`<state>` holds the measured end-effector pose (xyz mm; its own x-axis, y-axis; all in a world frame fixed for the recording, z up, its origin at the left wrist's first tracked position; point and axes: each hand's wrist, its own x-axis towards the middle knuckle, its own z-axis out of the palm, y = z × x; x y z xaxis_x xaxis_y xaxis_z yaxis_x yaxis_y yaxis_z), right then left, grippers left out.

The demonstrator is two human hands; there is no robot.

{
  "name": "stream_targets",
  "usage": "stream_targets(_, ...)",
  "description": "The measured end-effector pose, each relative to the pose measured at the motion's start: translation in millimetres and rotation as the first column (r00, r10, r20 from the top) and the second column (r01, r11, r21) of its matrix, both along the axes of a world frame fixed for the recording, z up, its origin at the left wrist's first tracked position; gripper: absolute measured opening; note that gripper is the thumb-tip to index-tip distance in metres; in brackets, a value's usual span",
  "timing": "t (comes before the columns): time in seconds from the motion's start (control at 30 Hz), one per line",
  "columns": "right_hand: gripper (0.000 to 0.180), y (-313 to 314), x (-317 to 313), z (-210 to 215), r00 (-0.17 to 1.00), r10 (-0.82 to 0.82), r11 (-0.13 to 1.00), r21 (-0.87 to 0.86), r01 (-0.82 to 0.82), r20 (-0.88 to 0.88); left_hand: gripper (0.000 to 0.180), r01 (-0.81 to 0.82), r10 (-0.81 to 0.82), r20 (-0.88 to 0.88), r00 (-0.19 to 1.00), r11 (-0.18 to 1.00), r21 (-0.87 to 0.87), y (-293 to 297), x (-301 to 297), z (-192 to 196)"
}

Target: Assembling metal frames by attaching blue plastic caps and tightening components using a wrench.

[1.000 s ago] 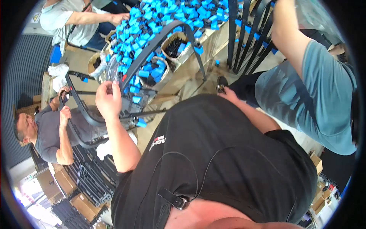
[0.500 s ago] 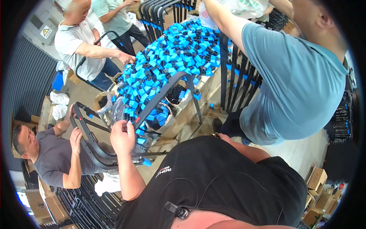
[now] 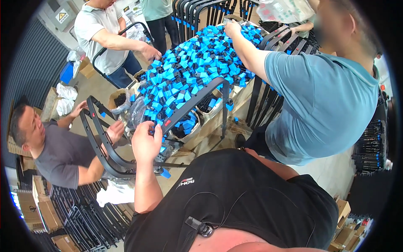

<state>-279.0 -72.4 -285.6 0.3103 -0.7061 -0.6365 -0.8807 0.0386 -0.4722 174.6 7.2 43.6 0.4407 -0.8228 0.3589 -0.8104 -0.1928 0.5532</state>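
My left hand (image 3: 147, 142) is raised at the near edge of the heap, its fingers curled and thumb up against a black tubular frame (image 3: 191, 102) with a small red mark. The frame slopes up and away to the right, then bends down; a blue-and-black end piece (image 3: 229, 105) hangs near the bend. Another blue piece (image 3: 166, 172) is below my left hand. Beyond the frame lies a big heap of blue-and-black plastic pieces (image 3: 201, 56). My right hand (image 3: 251, 153) is low beside my body, its fingers hidden behind my black shirt.
A co-worker in a grey shirt (image 3: 61, 155) handles a curved black frame (image 3: 98, 134) at left. Another in a blue-green shirt (image 3: 323, 101) reaches into the heap from the right. Open boxes of parts (image 3: 119, 99) line the heap's edge. Frames (image 3: 86, 214) are stacked lower left.
The view has shifted slightly. My left hand stays at the black frame. The co-worker in blue-green now has a hand at the heap; the grey-shirted co-worker's nearer hand has moved right along their frame.
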Motion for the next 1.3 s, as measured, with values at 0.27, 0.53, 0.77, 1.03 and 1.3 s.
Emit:
stream_targets(0.27, 0.06, -6.5, -13.4, -31.7, 0.992, 0.022, 0.998, -0.054, -0.016, 0.124, 0.025, 0.015, -0.015, -0.018, 1.0, 1.0, 0.002, 0.4, 5.5, -1.9)
stream_targets(0.53, 0.058, 2.1, -20.8, -37.2, 0.97, 0.086, 0.996, -0.01, -0.086, 0.227, 0.027, 0.038, -0.038, -0.017, 0.999, 0.999, 0.014, -0.5, 5.9, -4.8)
stream_targets(0.77, 0.057, 10.4, -16.1, -58.4, 0.989, 0.003, 1.0, -0.003, -0.002, 0.145, 0.026, 0.02, -0.011, -0.092, 0.996, 0.996, 0.09, -1.0, 5.0, -3.1)
stream_targets(1.03, 0.06, 19.0, -1.2, 14.9, 0.999, -0.052, 0.998, 0.033, 0.051, 0.009, 0.025, 0.049, -0.042, -0.091, 0.995, 0.995, 0.082, -5.5, 5.5, -10.8)
stream_targets(1.3, 0.053, 20.6, -24.0, -5.2, 0.989, -0.107, 0.994, -0.003, 0.107, -0.099, 0.023, 0.062, -0.06, -0.038, 0.997, 0.996, 0.064, -4.1, 5.5, -16.5)
